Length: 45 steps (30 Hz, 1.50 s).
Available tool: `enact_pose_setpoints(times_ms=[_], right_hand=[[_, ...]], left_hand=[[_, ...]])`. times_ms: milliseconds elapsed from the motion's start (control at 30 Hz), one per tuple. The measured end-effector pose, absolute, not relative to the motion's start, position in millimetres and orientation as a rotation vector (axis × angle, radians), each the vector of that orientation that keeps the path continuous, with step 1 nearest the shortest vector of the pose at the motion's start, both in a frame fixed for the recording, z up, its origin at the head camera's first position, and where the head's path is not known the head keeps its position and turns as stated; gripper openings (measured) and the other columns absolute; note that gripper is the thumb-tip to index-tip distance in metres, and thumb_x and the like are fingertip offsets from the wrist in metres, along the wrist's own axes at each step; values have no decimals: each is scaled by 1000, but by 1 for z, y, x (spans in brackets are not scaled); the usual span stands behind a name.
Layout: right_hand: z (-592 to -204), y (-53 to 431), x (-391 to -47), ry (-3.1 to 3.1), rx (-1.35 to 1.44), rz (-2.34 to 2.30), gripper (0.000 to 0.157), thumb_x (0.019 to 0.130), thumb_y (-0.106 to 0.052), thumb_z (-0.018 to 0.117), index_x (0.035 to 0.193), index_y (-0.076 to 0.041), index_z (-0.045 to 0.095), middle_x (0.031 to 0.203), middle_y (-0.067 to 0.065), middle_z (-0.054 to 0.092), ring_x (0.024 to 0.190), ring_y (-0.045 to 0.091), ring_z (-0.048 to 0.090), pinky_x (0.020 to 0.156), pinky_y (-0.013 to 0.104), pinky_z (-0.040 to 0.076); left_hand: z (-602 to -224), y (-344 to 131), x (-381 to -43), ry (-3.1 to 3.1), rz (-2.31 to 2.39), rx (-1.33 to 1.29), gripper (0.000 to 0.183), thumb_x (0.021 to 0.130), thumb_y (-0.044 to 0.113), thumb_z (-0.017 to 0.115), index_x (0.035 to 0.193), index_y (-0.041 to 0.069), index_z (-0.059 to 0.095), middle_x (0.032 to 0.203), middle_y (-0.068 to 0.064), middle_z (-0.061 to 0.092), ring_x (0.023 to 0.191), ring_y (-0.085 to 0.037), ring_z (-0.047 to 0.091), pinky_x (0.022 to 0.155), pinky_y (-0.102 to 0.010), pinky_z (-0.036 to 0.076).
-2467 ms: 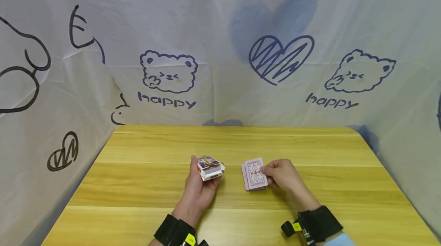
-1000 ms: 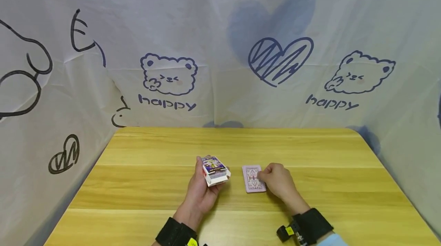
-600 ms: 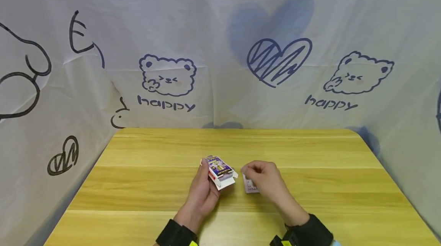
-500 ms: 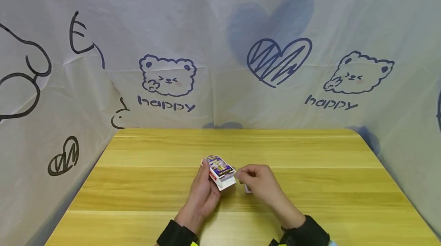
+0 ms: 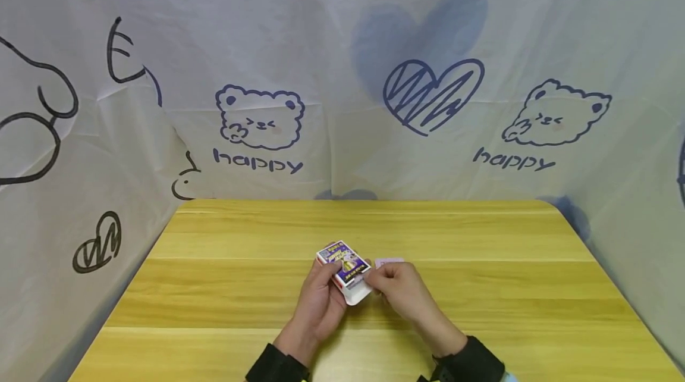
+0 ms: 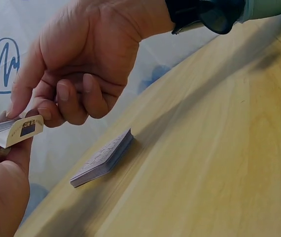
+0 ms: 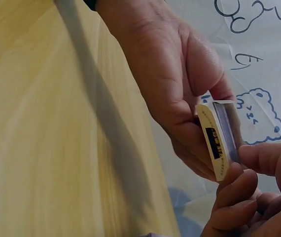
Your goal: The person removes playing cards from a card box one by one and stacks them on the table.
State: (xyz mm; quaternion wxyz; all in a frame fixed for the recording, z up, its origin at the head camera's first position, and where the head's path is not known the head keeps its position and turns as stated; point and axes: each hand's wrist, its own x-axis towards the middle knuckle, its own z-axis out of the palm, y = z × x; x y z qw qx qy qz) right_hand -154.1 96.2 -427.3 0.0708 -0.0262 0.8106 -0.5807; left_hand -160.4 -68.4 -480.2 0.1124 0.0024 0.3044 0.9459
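My left hand (image 5: 318, 303) holds a purple and white playing card box (image 5: 346, 258), its thumb across the printed face. The box's end flap hangs open, and the edges of cards show inside in both wrist views. At that open end my right hand (image 5: 404, 291) pinches the corner of the box with thumb and index finger, the other fingers curled. A stack of playing cards (image 6: 101, 160) lies on the table below the right hand; in the head view the hand covers most of it.
The wooden table (image 5: 225, 293) reaches back to a white cloth (image 5: 342, 156) with drawn bears and hearts. More of this cloth hangs at both sides. Each wrist wears a black strap (image 5: 468, 361).
My right hand has left the card stack and come over to the box's open end. The box in my left hand has moved right, and its printed face now shows more fully.
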Motion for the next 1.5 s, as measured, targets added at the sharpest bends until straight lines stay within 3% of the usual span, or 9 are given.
enact_pose_setpoints(times_ms=[300, 433, 867, 1033, 1267, 1500], right_hand=[[-453, 97, -163, 2436, 15, -1816, 25, 83, -17, 73, 65, -1, 66, 52, -3, 48, 45, 9, 37, 39, 21, 26], [-454, 95, -163, 2370, 69, -1879, 17, 81, -12, 72, 69, 0, 69, 52, -3, 47, 45, 9, 38, 39, 20, 27], [-454, 92, -162, 2198, 207, -1974, 23, 82, -18, 72, 70, 0, 63, 53, -4, 45, 45, 9, 37, 37, 20, 28], [-455, 91, -161, 2162, 242, -2027, 16, 79, -12, 71, 72, 1, 64, 53, -4, 46, 46, 9, 37, 38, 20, 28], [-455, 91, -161, 2077, 238, -2061, 10, 77, -7, 67, 76, 1, 62, 55, -3, 46, 48, 10, 39, 40, 21, 31], [-452, 91, -160, 2070, 198, -2036, 13, 78, -8, 67, 80, 3, 61, 57, -2, 47, 47, 10, 40, 38, 20, 34]], left_hand=[[-481, -68, -159, 862, 2772, 19, 54, 99, 5, 44, 146, 15, 20, 153, -29, 19, 126, -44, 46, 108, -48, 41], [-481, -68, -159, 852, 2783, 2, 55, 97, 4, 46, 146, 15, 22, 151, -28, 24, 125, -45, 46, 107, -49, 42], [-483, -67, -159, 809, 2821, 12, 57, 98, 3, 44, 147, 18, 19, 150, -26, 28, 129, -46, 42, 107, -50, 41], [-483, -66, -158, 806, 2824, 3, 56, 97, 1, 43, 145, 18, 20, 146, -22, 33, 128, -46, 43, 107, -50, 42], [-483, -65, -158, 810, 2823, 5, 57, 98, 2, 42, 146, 19, 18, 145, -22, 33, 129, -45, 42, 106, -49, 42], [-484, -66, -158, 805, 2839, -9, 55, 98, 2, 41, 146, 19, 19, 146, -22, 31, 130, -45, 41, 106, -48, 43]])
